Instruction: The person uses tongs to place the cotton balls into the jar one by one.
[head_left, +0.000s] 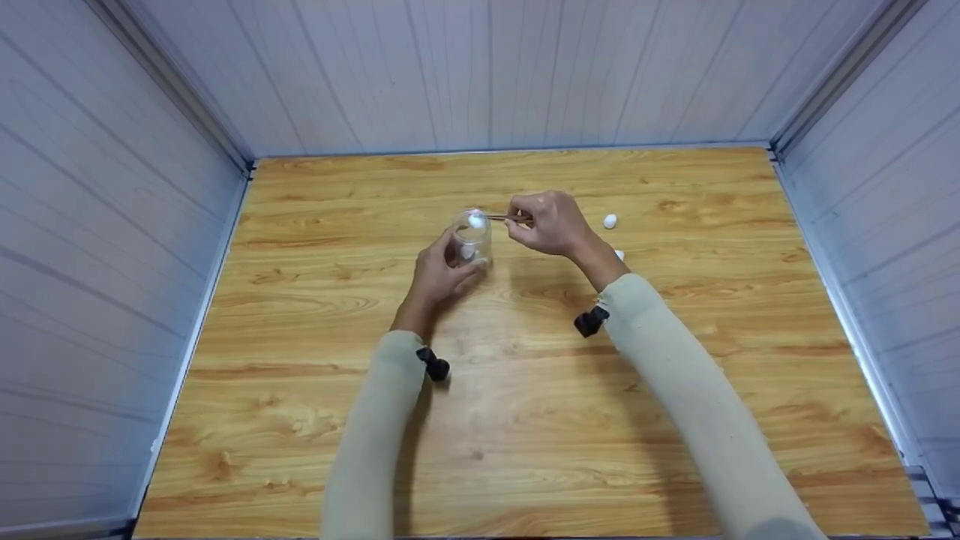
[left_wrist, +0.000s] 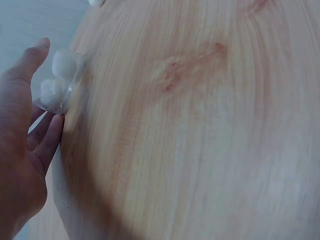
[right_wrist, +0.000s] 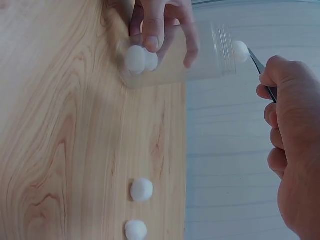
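Note:
My left hand (head_left: 437,271) grips a clear plastic jar (right_wrist: 172,70) that stands on the table, thumb on one side and fingers on the other. White cotton balls (right_wrist: 135,60) lie at the jar's bottom. My right hand (head_left: 551,223) pinches a pair of tweezers (right_wrist: 257,64) on the jar's right. At the tweezers' tip is another white cotton ball (right_wrist: 241,51), right at the jar's open mouth. From the left wrist view, the thumb (left_wrist: 30,62) stands away from the fingers, with the jar between them.
Two loose cotton balls lie on the wooden table (head_left: 510,420) to the right: one (head_left: 610,221) in plain sight, the other (head_left: 619,255) partly behind the right wrist. Pale panel walls (head_left: 450,75) enclose the table at the back and both sides.

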